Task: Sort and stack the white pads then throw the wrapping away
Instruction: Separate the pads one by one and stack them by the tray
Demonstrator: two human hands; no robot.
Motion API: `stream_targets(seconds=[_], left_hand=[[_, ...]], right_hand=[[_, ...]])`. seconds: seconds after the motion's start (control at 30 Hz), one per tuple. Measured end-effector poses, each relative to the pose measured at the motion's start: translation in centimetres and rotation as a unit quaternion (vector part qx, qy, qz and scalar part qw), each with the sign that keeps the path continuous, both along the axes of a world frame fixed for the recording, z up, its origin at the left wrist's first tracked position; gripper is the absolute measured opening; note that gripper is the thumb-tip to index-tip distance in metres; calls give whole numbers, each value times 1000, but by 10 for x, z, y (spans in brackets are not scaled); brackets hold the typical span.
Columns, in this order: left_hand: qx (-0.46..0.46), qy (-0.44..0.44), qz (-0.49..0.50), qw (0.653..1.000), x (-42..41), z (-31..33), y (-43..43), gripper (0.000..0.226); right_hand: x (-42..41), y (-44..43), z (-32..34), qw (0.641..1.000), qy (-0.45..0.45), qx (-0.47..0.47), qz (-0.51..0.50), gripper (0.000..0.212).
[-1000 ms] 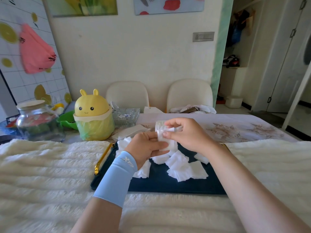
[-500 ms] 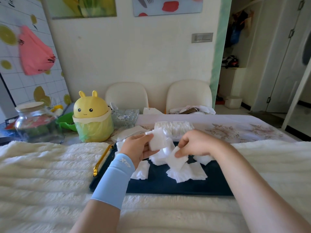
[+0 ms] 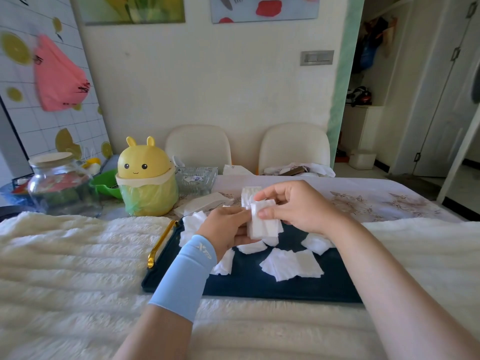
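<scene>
A small stack of white pads (image 3: 262, 224) is held upright above the dark blue tray (image 3: 259, 284). My left hand (image 3: 226, 231), with a light blue sleeve on its wrist, grips the stack from the left. From the right, my right hand (image 3: 291, 203) pinches the stack's front pad between thumb and forefinger. Several loose white pads (image 3: 291, 263) lie scattered on the tray, some hidden under my left wrist. A wrapped row of pads (image 3: 249, 194) lies on the table just behind my hands.
A yellow bunny-shaped bin (image 3: 145, 178) lined with a green bag stands at the left rear. Beside it are a glass jar (image 3: 59, 183), a green bowl (image 3: 106, 184) and a glass dish (image 3: 196, 179). A fluffy white cover (image 3: 65, 268) surrounds the tray. Two chairs stand behind.
My right hand picked a loose pad off the tray and brought it up against the stack in my left hand. Both hands are together again above the tray.
</scene>
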State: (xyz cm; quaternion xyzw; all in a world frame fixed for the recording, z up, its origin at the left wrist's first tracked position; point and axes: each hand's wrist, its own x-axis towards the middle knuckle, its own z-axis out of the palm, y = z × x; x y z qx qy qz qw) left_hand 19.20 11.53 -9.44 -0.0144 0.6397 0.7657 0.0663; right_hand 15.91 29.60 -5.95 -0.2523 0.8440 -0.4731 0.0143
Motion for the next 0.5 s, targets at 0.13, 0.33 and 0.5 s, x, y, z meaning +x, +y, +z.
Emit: stream_targets(seconds=[0.13,0.33,0.5], left_hand=[[29,-4,-25,999,1,2,-1,27],[-7,20,-65,998,4,2,-2,32],[-15,38,-72,997,4,0,-6,21]], right_hand=[[-1,-5,-2,999,43,-9,-32,29],[-2,-7,-4,996,41,-7,-76,30],[0,-1,-6,995,-76,-50,-51,15]])
